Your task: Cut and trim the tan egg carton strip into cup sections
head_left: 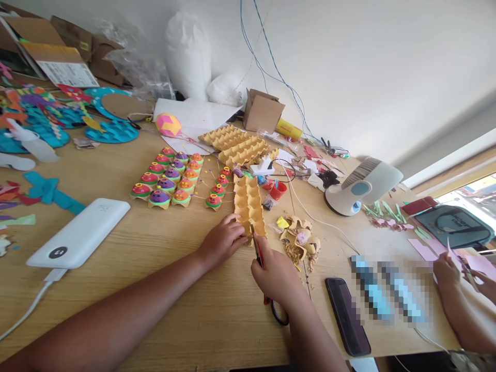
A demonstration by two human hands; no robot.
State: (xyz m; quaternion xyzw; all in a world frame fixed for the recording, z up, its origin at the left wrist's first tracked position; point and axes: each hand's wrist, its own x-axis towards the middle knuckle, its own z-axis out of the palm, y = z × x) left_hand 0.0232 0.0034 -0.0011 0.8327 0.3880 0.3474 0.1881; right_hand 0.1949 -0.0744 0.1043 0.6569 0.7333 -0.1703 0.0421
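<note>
In the head view, the left hand [221,241] comes in from the near left, its fingers curled narrowly on the near left edge of a yellow egg-carton strip [248,199], holding it. The strip lies at the middle of the wooden table [170,299], running from near to far. The right hand [276,271] is closed around scissors [259,253] with red and black handles; their blades point away, at the near end of the strip. How far the blades are apart is too small to tell.

Left of the strip stand painted carton cups [166,183] in rows, coloured red, purple and orange above green, with a shorter red row just beside the strip. Beyond it lie larger carton pieces [236,144]. To its right are a small red cup [277,190] and a heap of carton scraps [300,240]; farther right stands a white fan [362,183]. A white power bank [79,232] lies at the left, and a dark phone [347,316] at the near right. At the right edge, another person's hands [447,269] hold pink paper [451,253] and a cutting tool.
</note>
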